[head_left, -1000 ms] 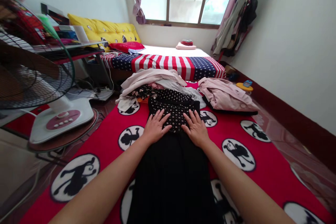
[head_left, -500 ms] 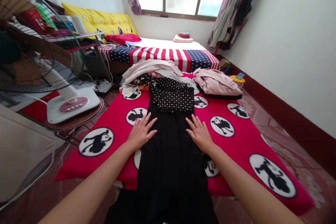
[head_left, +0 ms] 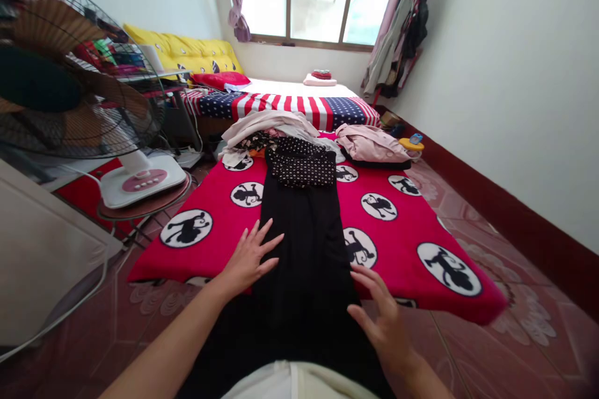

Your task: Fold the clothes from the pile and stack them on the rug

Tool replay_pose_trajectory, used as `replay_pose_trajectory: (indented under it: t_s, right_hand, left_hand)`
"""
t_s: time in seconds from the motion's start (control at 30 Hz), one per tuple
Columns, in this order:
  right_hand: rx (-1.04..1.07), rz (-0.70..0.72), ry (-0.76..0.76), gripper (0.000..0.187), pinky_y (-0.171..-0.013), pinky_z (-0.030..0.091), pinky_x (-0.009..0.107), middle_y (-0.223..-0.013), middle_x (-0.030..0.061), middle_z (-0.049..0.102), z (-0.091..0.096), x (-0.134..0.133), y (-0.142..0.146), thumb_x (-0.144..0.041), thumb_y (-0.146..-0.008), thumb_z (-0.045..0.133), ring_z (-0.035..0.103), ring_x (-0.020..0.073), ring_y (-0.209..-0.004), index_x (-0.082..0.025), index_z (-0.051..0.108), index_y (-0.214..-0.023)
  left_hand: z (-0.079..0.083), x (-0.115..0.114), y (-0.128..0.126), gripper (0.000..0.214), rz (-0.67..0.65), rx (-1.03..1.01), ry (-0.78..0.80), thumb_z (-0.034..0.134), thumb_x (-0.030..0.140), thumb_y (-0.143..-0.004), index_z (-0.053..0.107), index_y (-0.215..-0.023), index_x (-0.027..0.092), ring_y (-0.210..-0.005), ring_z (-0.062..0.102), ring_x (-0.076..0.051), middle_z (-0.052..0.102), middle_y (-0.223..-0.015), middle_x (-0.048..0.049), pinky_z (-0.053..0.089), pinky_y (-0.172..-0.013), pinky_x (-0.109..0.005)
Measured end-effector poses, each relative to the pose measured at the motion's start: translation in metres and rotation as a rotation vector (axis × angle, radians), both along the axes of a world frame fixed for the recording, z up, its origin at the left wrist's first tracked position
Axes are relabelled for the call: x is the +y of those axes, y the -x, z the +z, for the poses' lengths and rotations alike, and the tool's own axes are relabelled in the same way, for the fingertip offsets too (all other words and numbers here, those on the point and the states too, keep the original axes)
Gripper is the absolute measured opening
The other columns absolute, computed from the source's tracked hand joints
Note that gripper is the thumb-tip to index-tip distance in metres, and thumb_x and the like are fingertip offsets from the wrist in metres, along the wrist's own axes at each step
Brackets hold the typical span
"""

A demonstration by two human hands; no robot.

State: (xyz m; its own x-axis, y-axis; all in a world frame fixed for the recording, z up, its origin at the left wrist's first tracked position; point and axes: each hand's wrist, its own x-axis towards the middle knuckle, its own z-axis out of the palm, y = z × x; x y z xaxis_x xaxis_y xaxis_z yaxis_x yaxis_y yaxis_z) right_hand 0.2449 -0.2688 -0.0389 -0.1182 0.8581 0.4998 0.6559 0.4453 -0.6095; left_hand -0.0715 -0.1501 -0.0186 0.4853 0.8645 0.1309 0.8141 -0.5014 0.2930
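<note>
A long black garment (head_left: 302,243) with a white-dotted black top part (head_left: 304,171) folded over at its far end lies lengthwise on the red blanket (head_left: 219,237). Its near end hangs over the front edge towards my body. My left hand (head_left: 248,259) is open, fingers spread, over the garment's left edge. Lower down, by the right edge near the front of the blanket, my right hand (head_left: 384,318) is open with thumb and fingers apart. Neither hand grips the cloth.
A pile of loose clothes (head_left: 271,124) lies at the far end, with folded pink clothing (head_left: 372,143) to its right. A fan (head_left: 145,177) stands on a stool at the left. Behind is a bed (head_left: 281,106); clothes (head_left: 395,43) hang by the window.
Both hands have slid towards my body along the garment, the right one farther, down by the front edge. My view has shifted back, with a pale top now showing at the bottom.
</note>
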Motion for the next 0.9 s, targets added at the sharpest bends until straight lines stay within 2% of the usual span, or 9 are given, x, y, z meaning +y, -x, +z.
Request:
replay_pose_trajectory:
  t_s: [0.13,0.23,0.3,0.37,0.5,0.6,0.77,0.83,0.9]
  right_hand:
    - [-0.213,-0.048,-0.116,0.058,-0.107,0.039,0.047,-0.144,0.0105,0.041,-0.03,-0.031,0.006,-0.021,-0.085,0.061,0.041,0.0288,-0.132,-0.024,0.041,-0.139]
    - [-0.256,-0.17,-0.196,0.059,-0.103,0.04,0.048,-0.144,0.012,0.041,-0.042,-0.031,0.015,-0.015,-0.086,0.053,0.042,0.0293,-0.13,-0.022,0.037,-0.142]
    - [-0.283,-0.247,-0.244,0.061,-0.1,0.039,0.05,-0.141,0.0124,0.044,-0.043,-0.026,0.02,-0.013,-0.083,0.051,0.044,0.031,-0.126,-0.022,0.038,-0.141]
    - [-0.296,-0.274,-0.262,0.064,-0.097,0.039,0.05,-0.138,0.0121,0.047,-0.041,-0.02,0.022,-0.009,-0.078,0.048,0.046,0.0313,-0.123,-0.021,0.041,-0.14]
    - [-0.261,-0.23,-0.29,0.063,-0.093,0.043,0.044,-0.129,0.0096,0.052,-0.037,-0.015,0.02,-0.003,-0.07,0.045,0.051,0.0282,-0.116,-0.023,0.052,-0.129]
    - [-0.178,-0.16,-0.316,0.055,-0.091,0.046,0.039,-0.121,0.0078,0.056,-0.032,-0.016,0.019,0.0,-0.07,0.044,0.055,0.0241,-0.109,-0.024,0.058,-0.119]
    - [0.053,0.119,-0.054,0.038,-0.088,0.051,0.031,-0.113,0.0075,0.06,-0.004,-0.025,0.017,-0.003,-0.08,0.045,0.06,0.0189,-0.105,-0.023,0.057,-0.11]
    - [0.061,0.248,0.129,0.032,-0.09,0.051,0.03,-0.118,0.0078,0.06,0.013,-0.025,0.009,-0.011,-0.084,0.053,0.06,0.0196,-0.108,-0.024,0.058,-0.113]
    - [0.029,0.31,0.24,0.033,-0.095,0.05,0.032,-0.125,0.0078,0.058,0.028,-0.017,-0.005,-0.018,-0.087,0.055,0.058,0.0203,-0.112,-0.025,0.059,-0.119]
  left_hand:
    - [0.023,-0.031,-0.02,0.038,-0.028,-0.069,-0.06,0.054,0.01,-0.081,0.071,-0.11,0.028,-0.143,0.019,-0.039,0.038,-0.151,-0.0054,0.024,-0.109,-0.064]
    - [0.043,-0.04,-0.05,0.03,-0.014,-0.249,-0.107,0.049,0.004,-0.078,0.073,-0.084,0.02,-0.127,0.048,-0.028,0.06,-0.127,-0.0083,0.038,-0.107,-0.045]
    - [0.051,-0.036,-0.074,0.028,0.052,-0.396,-0.007,0.049,0.008,-0.08,0.071,-0.092,0.02,-0.101,0.063,-0.021,0.067,-0.108,-0.0079,0.049,-0.091,-0.033]
    - [0.052,-0.026,-0.098,0.034,0.157,-0.479,0.154,0.055,0.019,-0.082,0.063,-0.115,0.017,-0.083,0.066,-0.02,0.069,-0.1,-0.0089,0.051,-0.078,-0.031]
    - [0.04,0.004,-0.132,0.082,0.303,-0.529,0.292,0.073,0.041,-0.071,0.043,-0.139,0.007,-0.094,0.064,-0.031,0.068,-0.097,-0.0162,0.048,-0.083,-0.038]
    - [0.033,0.018,-0.141,0.068,0.299,-0.646,0.327,0.075,0.026,-0.068,0.053,-0.131,0.009,-0.089,0.064,-0.027,0.066,-0.093,-0.0128,0.049,-0.079,-0.035]
    - [0.035,0.021,-0.109,0.04,0.164,-0.753,0.448,0.059,0.025,-0.083,0.06,-0.122,0.016,-0.071,0.065,-0.017,0.065,-0.078,-0.003,0.052,-0.061,-0.025]
    - [0.037,0.022,-0.075,0.03,0.086,-0.715,0.357,0.056,0.021,-0.084,0.065,-0.113,0.019,-0.079,0.065,-0.017,0.067,-0.083,-0.0037,0.054,-0.07,-0.029]
    - [0.036,0.023,-0.034,0.03,0.0,-0.559,0.136,0.054,0.012,-0.081,0.069,-0.106,0.021,-0.094,0.064,-0.02,0.067,-0.096,-0.0057,0.052,-0.086,-0.035]
